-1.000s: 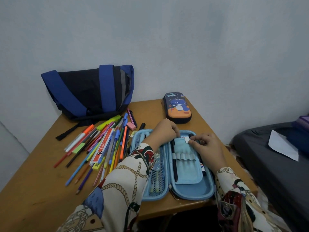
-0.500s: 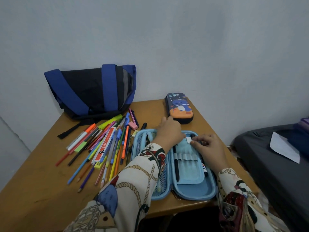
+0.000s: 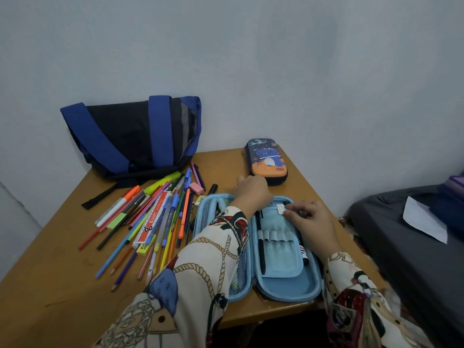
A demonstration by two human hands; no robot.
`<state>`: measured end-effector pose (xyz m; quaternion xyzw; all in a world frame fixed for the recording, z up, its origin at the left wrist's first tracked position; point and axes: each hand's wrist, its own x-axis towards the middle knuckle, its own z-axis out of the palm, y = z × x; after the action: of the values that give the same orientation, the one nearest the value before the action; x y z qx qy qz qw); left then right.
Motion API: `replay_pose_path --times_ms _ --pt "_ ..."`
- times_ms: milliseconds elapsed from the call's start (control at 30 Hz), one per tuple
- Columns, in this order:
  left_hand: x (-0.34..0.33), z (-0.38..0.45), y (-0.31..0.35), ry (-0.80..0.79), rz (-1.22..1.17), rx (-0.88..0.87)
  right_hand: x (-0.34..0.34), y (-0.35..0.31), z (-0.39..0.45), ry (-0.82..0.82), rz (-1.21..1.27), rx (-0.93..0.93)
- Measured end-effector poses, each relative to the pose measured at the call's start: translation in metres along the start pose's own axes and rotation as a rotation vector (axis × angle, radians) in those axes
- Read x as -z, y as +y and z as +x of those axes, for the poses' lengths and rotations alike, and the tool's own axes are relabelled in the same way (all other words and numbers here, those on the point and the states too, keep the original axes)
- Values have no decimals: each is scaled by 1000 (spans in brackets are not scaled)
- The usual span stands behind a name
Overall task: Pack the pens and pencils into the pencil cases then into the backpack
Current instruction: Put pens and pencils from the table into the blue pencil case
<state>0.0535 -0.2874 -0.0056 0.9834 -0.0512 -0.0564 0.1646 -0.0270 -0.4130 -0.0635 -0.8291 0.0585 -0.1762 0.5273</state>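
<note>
Open light-blue pencil case (image 3: pixel 281 291) lies flat at the near edge of the wooden table (image 3: pixel 50 285); everything else is placed relative to it. Loose pens and pencils (image 3: pixel 155 219) are fanned out just left of it, the closed dinosaur-print case (image 3: pixel 266 160) sits just beyond its far end, and the blue-black backpack (image 3: pixel 130 136) slumps against the wall beyond and to the left. Right hand (image 3: pixel 310 221) rests on the case's inner flap, fingertips pinching a small white tab (image 3: pixel 281 209). Left hand (image 3: pixel 251 190) reaches over the case's far rim, fingers curled; whether it holds anything, cannot tell. A black pen (image 3: pixel 261 247) sits in the elastic loops. Judgement: pens are light, stiff and smooth, so they roll; take them mid-barrel, a few at once. The case looks semi-rigid, best held by its shell edge. The left mesh pocket is mostly hidden by the sleeve, and the backpack opening is not visible.
</note>
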Motion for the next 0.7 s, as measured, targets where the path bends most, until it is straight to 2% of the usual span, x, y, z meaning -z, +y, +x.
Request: replay_pose_path --times_ms 300,533,700 --pt "-4 10 -7 36 -384 114 1 -2 -2 18 116 -6" --pt "-4 13 -11 -9 -466 134 2 -4 -4 16 147 2" --pt "2 -1 -10 -64 -486 55 2 -5 -3 13 128 0"
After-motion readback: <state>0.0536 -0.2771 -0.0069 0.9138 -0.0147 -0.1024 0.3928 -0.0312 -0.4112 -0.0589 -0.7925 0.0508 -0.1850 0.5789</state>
